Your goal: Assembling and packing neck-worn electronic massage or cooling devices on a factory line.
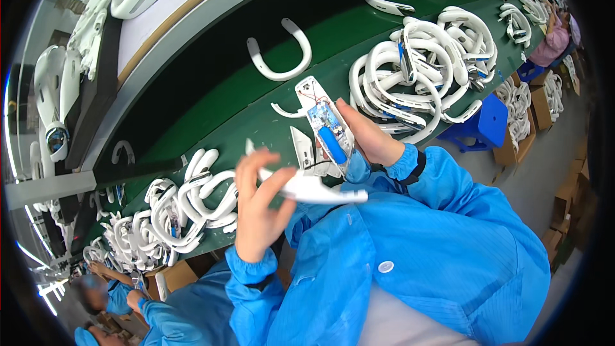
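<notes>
My right hand [373, 138] grips an open white plastic housing [309, 90] by its edge, tilted in front of my chest. Inside it lie a circuit board [325, 117], thin red wires and a blue cylindrical battery [332, 145]. My left hand [259, 208] holds a curved white plastic shell [314, 189] between thumb and fingers, smeared by motion. The shell is apart from the housing, below and left of it. Behind the housing, white plastic pieces [301, 144] lie on the green bench [256, 131], partly hidden.
White U-shaped neckband parts [410, 77] are heaped on the bench at right, with more heaps [192, 205] at left. Single curved pieces [280, 67] rest along its back. At right stand a blue stool [480, 125] and cardboard boxes [541, 106]. Co-workers [186, 307] sit left and far right.
</notes>
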The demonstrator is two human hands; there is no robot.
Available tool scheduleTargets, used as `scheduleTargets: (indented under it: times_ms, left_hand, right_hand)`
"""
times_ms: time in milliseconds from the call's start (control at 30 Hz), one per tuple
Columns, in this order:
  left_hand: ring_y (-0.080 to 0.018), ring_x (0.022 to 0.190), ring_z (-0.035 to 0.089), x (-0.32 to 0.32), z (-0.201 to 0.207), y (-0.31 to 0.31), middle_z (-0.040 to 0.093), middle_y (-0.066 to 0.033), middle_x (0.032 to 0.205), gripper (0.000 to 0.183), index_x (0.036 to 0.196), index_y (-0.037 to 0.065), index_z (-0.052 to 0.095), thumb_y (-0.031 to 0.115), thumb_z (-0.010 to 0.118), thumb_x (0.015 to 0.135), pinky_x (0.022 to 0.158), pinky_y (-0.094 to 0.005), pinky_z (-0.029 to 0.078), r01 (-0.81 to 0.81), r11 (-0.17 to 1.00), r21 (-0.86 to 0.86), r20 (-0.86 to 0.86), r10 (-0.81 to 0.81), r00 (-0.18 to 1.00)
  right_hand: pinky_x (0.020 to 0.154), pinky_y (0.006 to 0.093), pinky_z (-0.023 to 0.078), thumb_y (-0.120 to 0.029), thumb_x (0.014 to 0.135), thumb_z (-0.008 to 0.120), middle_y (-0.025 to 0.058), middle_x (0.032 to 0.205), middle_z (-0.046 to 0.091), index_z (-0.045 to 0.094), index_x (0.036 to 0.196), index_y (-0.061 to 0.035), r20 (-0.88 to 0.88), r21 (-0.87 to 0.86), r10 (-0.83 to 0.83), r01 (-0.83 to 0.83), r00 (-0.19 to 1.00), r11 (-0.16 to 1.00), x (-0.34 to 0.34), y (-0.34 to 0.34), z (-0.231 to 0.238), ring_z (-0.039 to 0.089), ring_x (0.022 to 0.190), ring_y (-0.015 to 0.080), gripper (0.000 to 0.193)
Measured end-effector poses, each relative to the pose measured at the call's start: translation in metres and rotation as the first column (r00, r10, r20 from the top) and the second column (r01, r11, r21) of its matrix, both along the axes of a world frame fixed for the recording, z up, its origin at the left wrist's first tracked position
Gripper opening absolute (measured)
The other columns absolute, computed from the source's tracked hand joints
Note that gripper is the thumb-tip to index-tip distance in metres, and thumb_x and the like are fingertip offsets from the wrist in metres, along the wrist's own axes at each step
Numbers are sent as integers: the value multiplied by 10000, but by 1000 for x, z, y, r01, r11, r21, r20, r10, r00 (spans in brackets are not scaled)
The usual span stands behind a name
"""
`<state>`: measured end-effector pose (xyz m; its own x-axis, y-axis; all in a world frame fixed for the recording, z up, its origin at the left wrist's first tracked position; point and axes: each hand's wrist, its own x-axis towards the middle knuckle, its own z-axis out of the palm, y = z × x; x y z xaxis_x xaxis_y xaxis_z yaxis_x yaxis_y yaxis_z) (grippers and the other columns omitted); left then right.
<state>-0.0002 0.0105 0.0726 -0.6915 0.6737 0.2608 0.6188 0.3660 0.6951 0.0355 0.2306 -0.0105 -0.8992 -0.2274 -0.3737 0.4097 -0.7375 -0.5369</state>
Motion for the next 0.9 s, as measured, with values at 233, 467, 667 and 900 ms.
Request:
scheduleTargets:
  times_ms: [233, 467, 667, 900]
  left_hand:
    - [-354, 1150, 408, -34, -5, 42, 451, -144, 1167, 496, 999, 186, 635, -58, 609, 569, 949, -501, 324, 129, 925, -357, -327, -253, 910]
    - [-351, 938, 531, -32, -18, 39, 528, -187, 987, 589, 1187, 10, 475, 117, 675, 644, 807, -407, 436, -147, 988, -37, -102, 142, 985]
    - [-348, 681, 638, -10, -25, 57, 631, -211, 774, 602, 1255, -15, 324, 294, 593, 813, 593, -404, 497, -275, 949, -156, 320, 312, 894]
    - [-229, 631, 637, -2, -34, 46, 604, -160, 903, 612, 1332, 6, 205, 129, 549, 841, 513, -320, 514, -202, 961, 188, 390, 115, 914]
  right_hand:
    - [798, 280, 489, -192, 819, 625, 96, 1136, 521, 368, 1273, -16, -225, 269, 82, -19, 971, 963, 12, -22, 16, 561, 984, 164, 551]
    - [814, 300, 461, -55, 735, 667, 97, 1036, 553, 349, 1268, 2, -220, 348, 163, -79, 962, 934, 12, -26, 14, 568, 934, 171, 623]
    - [885, 324, 406, -76, 775, 564, 152, 1190, 462, 272, 1324, 11, -442, 700, 271, 140, 855, 700, 10, -42, 14, 484, 1056, 210, 627]
    - [848, 304, 436, -383, 964, 311, 137, 1349, 343, 44, 1439, -92, -363, 291, 314, -214, 877, 933, 12, -30, 5, 493, 1019, 185, 618]
